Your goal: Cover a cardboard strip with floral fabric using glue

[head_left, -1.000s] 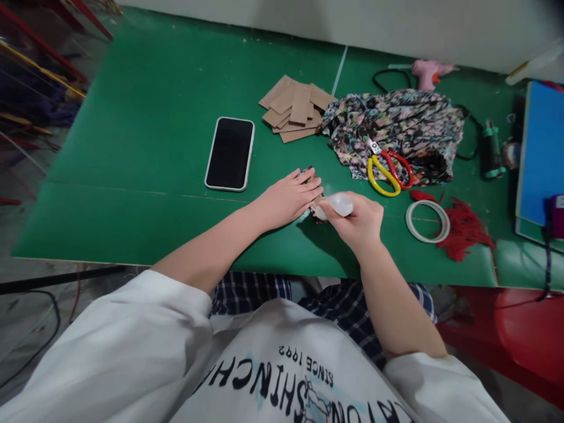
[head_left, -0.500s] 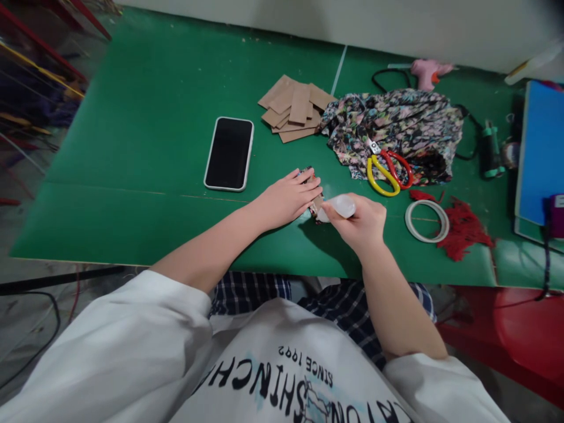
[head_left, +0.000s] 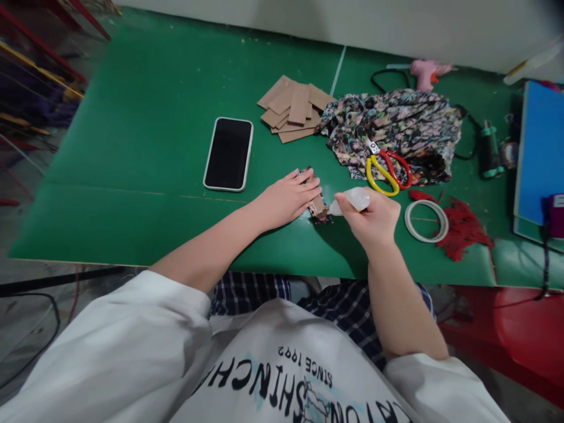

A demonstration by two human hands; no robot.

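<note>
A small cardboard strip edged with floral cloth (head_left: 318, 207) lies on the green table (head_left: 145, 147). My left hand (head_left: 286, 200) rests flat across its upper part, fingers stretched out, pressing it down. In my right hand (head_left: 374, 217) is a whitish, translucent glue bottle (head_left: 358, 200), gripped and tilted with its narrow tip pointing left at the lower end of the strip. Whether the tip touches the strip I cannot tell. Scissors with one yellow and one red handle (head_left: 390, 170) lie just beyond my right hand, on a crumpled floral cloth (head_left: 396, 123).
Left of centre lies a phone (head_left: 228, 154). Behind my hands are stacked cardboard pieces (head_left: 293, 108). To the right are a tape roll (head_left: 426, 237), red scraps (head_left: 462, 229), a green-and-black tool (head_left: 490, 151) and a blue board (head_left: 540, 153). A pink glue gun (head_left: 425, 73) sits at the back.
My right hand has shifted a little to the right with the glue bottle, uncovering more of the strip's lower end. My left hand stays in place.
</note>
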